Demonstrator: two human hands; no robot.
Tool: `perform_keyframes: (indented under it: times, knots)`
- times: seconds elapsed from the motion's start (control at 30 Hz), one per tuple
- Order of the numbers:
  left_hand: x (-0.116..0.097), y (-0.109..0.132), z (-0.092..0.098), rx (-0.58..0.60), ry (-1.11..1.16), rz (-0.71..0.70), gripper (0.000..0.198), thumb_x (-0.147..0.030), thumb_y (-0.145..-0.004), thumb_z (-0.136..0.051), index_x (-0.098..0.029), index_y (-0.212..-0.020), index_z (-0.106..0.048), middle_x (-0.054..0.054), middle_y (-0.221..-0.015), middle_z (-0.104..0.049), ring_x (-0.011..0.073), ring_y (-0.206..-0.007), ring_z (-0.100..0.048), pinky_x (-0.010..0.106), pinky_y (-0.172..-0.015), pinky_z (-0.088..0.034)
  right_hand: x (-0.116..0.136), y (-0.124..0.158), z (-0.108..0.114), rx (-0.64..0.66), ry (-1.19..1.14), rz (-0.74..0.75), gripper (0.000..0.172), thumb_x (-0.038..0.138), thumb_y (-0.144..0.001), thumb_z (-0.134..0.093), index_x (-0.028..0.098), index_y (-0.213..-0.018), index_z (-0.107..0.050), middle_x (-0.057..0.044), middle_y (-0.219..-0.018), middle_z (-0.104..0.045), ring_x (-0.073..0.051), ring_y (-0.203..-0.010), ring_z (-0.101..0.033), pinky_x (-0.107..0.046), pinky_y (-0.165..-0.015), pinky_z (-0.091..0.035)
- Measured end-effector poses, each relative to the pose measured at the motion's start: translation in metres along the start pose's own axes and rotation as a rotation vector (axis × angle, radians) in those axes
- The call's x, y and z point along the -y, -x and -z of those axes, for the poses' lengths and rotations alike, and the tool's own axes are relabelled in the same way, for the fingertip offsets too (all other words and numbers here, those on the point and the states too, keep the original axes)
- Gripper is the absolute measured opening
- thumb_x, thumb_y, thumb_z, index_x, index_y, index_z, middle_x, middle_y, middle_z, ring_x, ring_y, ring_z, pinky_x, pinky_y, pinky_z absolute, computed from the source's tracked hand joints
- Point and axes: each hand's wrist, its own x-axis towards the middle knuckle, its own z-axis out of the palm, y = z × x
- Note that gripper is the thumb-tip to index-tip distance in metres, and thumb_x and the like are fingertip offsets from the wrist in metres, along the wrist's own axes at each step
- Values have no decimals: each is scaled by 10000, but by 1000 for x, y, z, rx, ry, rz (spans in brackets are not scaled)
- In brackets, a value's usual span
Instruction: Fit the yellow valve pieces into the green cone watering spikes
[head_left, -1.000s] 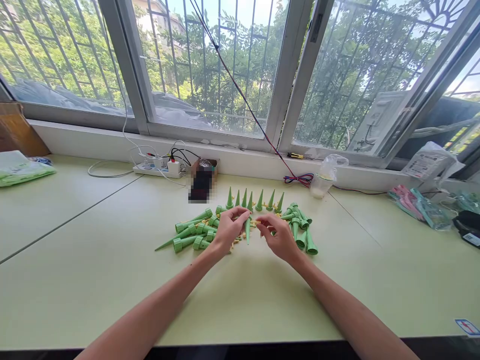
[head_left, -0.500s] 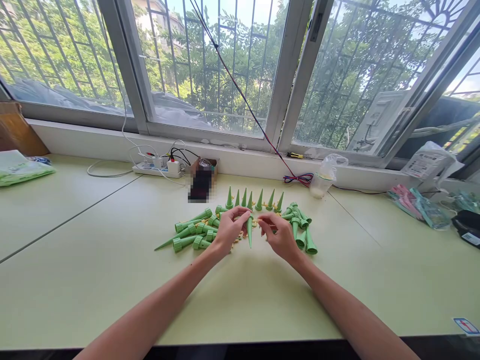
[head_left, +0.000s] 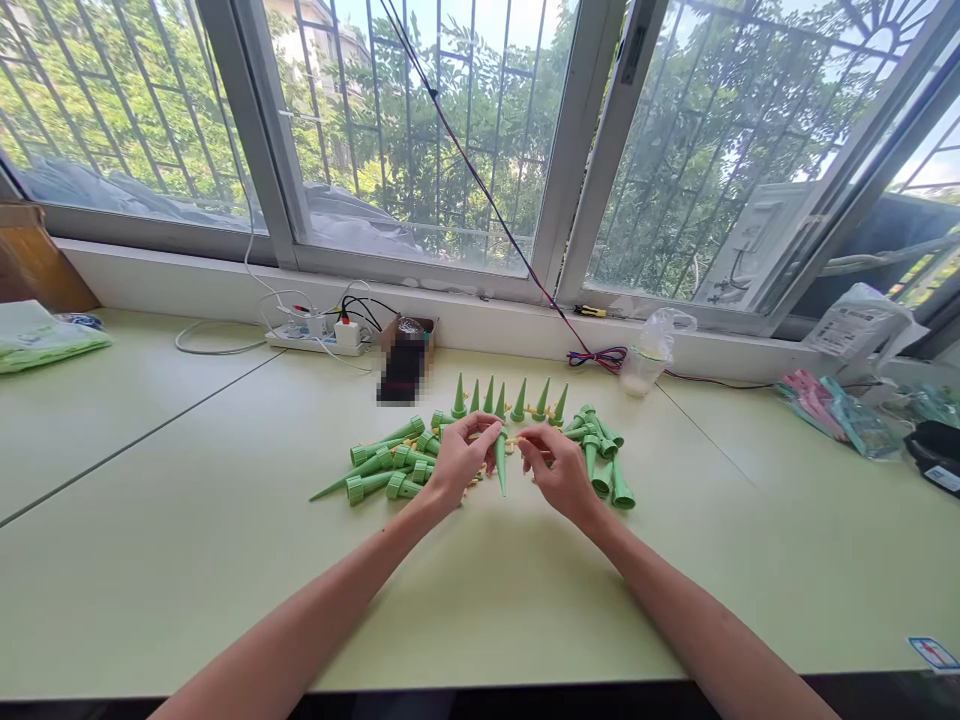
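My left hand [head_left: 459, 462] pinches the wide end of a green plastic cone spike [head_left: 500, 466], which hangs tip down just above the table. My right hand [head_left: 559, 472] is closed beside it, its fingertips pinching a small yellow piece [head_left: 514, 441] held against the top of the cone. A pile of green cones [head_left: 386, 463] lies on its side left of my left hand. Another pile of green cones [head_left: 600, 455] lies right of my right hand. A row of several upright cones [head_left: 510, 400] stands just behind both hands.
The pale green table [head_left: 187, 520] runs under a barred window. A power strip with cables [head_left: 319, 335] and a small box [head_left: 409, 350] sit at the back. A plastic bag with a cup [head_left: 649, 360] is back right, packets [head_left: 840, 410] far right, a green cloth [head_left: 37, 335] far left.
The cone in my left hand has shifted slightly right and down, and my right hand has moved in closer, bringing the yellow piece to the cone's top.
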Motion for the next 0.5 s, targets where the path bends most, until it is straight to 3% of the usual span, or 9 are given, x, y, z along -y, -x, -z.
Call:
perform_keyframes:
  times: [0.3,0.5]
  knots:
    - [-7,4,-1,12,-86,-65,213,-348,-769,-640,-145,-832,-627,-1,-706,-600,68,-413,-490,203,-375,-400,-1,-1,0,4,32,-36,236,353,-939,-483,174,-824,-584,0,-643,-560,-115,-505,-545,-218,-498,-460]
    - [-4,3,-1,11,-79,-69,207,-345,-773,-641,-147,-833,-627,0,-706,-598,68,-426,-492,202,-384,-416,-1,0,0,14,-6,-30,208,347,-932,-499,178,-852,-592,-13,-686,-590,-120,-529,-561,-224,-506,-478]
